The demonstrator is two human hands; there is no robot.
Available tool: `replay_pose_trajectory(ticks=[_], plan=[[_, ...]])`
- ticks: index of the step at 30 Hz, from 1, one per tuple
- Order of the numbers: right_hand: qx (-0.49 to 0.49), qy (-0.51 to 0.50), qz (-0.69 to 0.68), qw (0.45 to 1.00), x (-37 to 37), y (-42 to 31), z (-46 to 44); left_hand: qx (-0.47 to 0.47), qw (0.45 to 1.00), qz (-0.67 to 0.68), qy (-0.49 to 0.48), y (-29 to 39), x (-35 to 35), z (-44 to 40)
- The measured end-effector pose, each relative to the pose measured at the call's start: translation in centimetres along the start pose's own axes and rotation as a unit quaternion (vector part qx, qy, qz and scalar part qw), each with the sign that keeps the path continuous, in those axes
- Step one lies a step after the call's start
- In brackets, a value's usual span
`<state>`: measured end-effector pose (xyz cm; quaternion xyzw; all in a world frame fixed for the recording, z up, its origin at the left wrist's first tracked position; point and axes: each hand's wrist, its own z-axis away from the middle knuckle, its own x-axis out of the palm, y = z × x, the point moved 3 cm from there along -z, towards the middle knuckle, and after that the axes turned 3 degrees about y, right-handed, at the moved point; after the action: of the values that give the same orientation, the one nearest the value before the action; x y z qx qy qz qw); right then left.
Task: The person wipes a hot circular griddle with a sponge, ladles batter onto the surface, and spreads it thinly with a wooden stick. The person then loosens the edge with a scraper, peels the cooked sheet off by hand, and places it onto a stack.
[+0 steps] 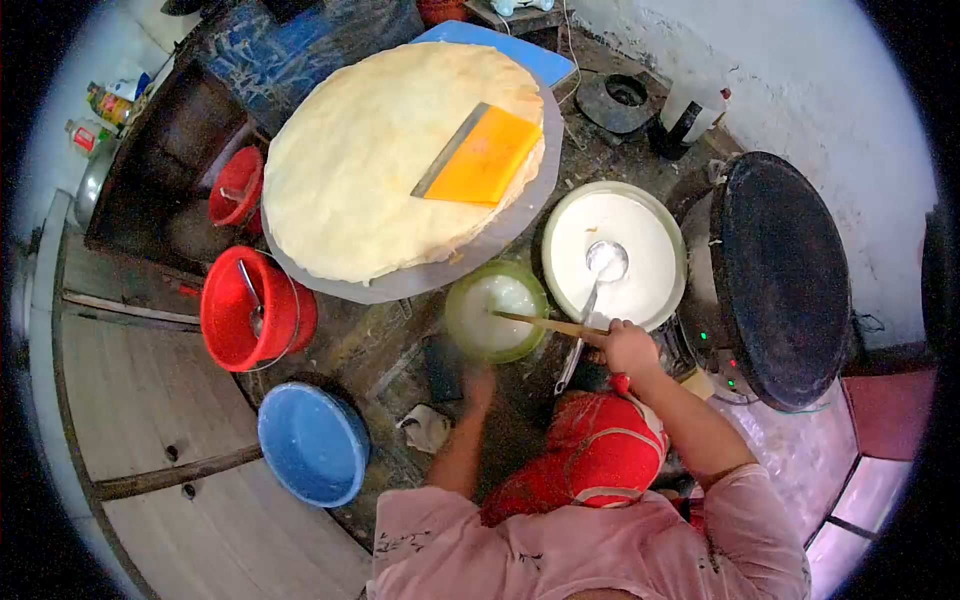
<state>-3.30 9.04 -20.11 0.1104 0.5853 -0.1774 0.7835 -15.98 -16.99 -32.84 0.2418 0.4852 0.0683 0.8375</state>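
My right hand [628, 348] is closed around a thin wooden stick [550, 323], whose far end reaches over the whitish liquid in a green bowl [455, 335]. Smeared by motion, my left hand [478, 385] is just below that bowl, beside a dark object [441, 367] I cannot make out. To the right of the green bowl stands a larger pale tub [677, 235] of white batter. A metal ladle [590, 300] rests in the batter, its handle passing close to my right hand.
A stack of thin round flatbreads [350, 170] bears an orange scraper [485, 158]. At right stands a round black griddle [785, 280]. Two red buckets [215, 325], a blue basin [313, 440] and a crumpled cloth [427, 428] are at left. A red garment [610, 450] covers my front.
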Motion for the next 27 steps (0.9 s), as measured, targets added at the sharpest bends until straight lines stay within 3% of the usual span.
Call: replay_pose_trajectory(ticks=[2, 5, 7, 8, 10, 11, 13, 15, 17, 19, 20, 22, 24, 27], plan=[[0.034, -0.027, -0.010, 0.999, -2.1, 1.2, 1.3, -0.028, 0.999, -0.037, 0.004, 0.0, -1.1, -0.3], [0.036, -0.051, -0.049, 0.997, -8.8, 1.8, 4.2, 0.052, 0.983, -0.152, 0.089, 0.4, -2.0, -0.3], [-0.018, -0.116, -0.093, 0.989, -10.1, 1.6, 5.2, -0.135, 0.988, -0.076, 0.012, 1.3, -4.0, 0.2], [-0.048, -0.099, -0.174, 0.979, -10.3, 1.4, 5.5, -0.135, 0.988, -0.077, 0.011, 1.2, -4.0, 0.4], [-0.042, -0.115, -0.130, 0.984, -9.9, 0.5, 5.3, -0.043, 0.986, -0.157, 0.039, 1.1, -4.3, 1.4], [-0.036, -0.130, -0.084, 0.987, -9.5, 0.2, 5.2, -0.042, 0.985, -0.161, 0.039, 1.0, -4.6, 2.1], [-0.025, -0.131, -0.074, 0.988, -7.2, 0.3, 3.6, 0.054, 0.985, -0.116, 0.113, 1.4, -5.7, 3.9], [0.000, -0.130, -0.050, 0.990, -5.3, 0.6, 1.8, 0.039, 0.988, -0.096, 0.111, 0.7, -5.4, 5.0], [-0.016, -0.073, -0.041, 0.996, -8.5, -1.0, 2.3, 0.025, 0.991, -0.073, 0.108, 0.8, -5.5, 5.8], [-0.083, 0.048, 0.009, 0.995, -8.0, -1.2, 2.3, 0.079, 0.996, 0.032, 0.032, 1.7, -5.5, 6.8], [-0.082, 0.050, 0.009, 0.995, -8.4, -1.1, 2.5, 0.036, 0.998, 0.054, 0.013, 0.8, -3.9, 5.8], [-0.074, 0.006, 0.021, 0.997, -9.5, -0.6, 3.7, 0.092, 0.993, 0.023, 0.063, -2.6, -0.1, 3.4], [-0.061, 0.025, 0.007, 0.998, -10.7, 0.8, 6.1, 0.153, 0.982, -0.005, 0.109, -7.0, 4.7, -0.3], [-0.019, 0.029, -0.065, 0.997, -11.8, 3.3, 9.2, 0.038, 0.999, -0.038, 0.002, -0.6, -1.0, 0.0]])
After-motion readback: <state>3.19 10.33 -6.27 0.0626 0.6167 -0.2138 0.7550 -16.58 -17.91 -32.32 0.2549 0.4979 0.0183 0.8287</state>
